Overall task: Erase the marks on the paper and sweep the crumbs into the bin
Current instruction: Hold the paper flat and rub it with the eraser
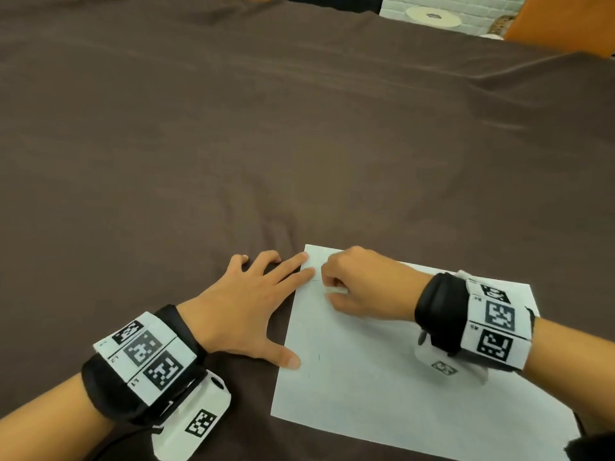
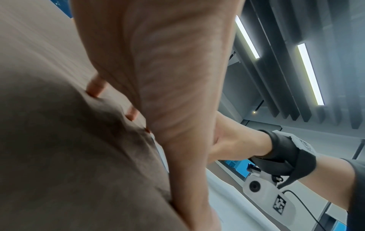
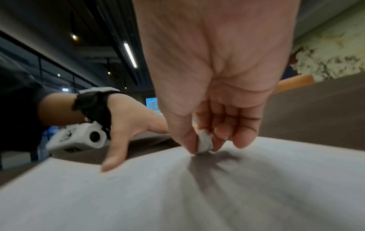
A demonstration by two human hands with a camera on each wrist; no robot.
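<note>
A white sheet of paper [image 1: 382, 371] lies on the brown tablecloth at the lower right, with faint pencil marks [image 1: 316, 279] near its far left corner. My right hand [image 1: 359, 287] pinches a small white eraser [image 3: 205, 143] between thumb and fingers and presses it on the paper [image 3: 217, 195] by those marks. My left hand [image 1: 253, 307] lies flat with its fingers spread; index, middle finger and thumb hold down the paper's left edge. In the left wrist view the left hand [image 2: 168, 93] presses on the cloth. No bin is in view.
The brown tablecloth [image 1: 266, 144] covers the whole table beyond the paper. A white round disc [image 1: 432, 16] lies past the far edge, next to orange cushions [image 1: 565, 21] at the top right.
</note>
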